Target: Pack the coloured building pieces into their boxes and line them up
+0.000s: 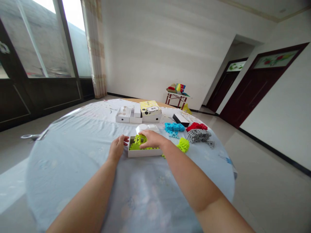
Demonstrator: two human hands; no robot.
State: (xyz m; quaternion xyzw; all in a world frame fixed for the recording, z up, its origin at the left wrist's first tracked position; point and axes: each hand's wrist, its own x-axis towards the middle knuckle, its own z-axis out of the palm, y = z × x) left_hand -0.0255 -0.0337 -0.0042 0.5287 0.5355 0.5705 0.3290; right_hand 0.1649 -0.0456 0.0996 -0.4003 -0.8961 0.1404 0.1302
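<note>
A shallow white box [145, 153] with lime-green plastic pieces [134, 147] in it stands on the cloth in front of me. My right hand [153, 139] reaches over the box from the right, thumb and fingers closed around a lime-green plastic piece [140, 139] at its left part. My left hand [117, 147] is at the box's left end, fingers slightly apart and nothing in them; whether they touch the wall I cannot tell. More lime-green pieces [183, 145] lie to the right of the box, partly behind my right forearm.
Behind the box is a white tray-like object [148, 128]. Blue pieces [174, 128], red pieces [197, 126] and grey pieces [198, 136] lie in heaps to the right, near a black-and-white box [181, 119]. A yellow cartoon box [150, 111] and a white compartment box [125, 115] stand farther back.
</note>
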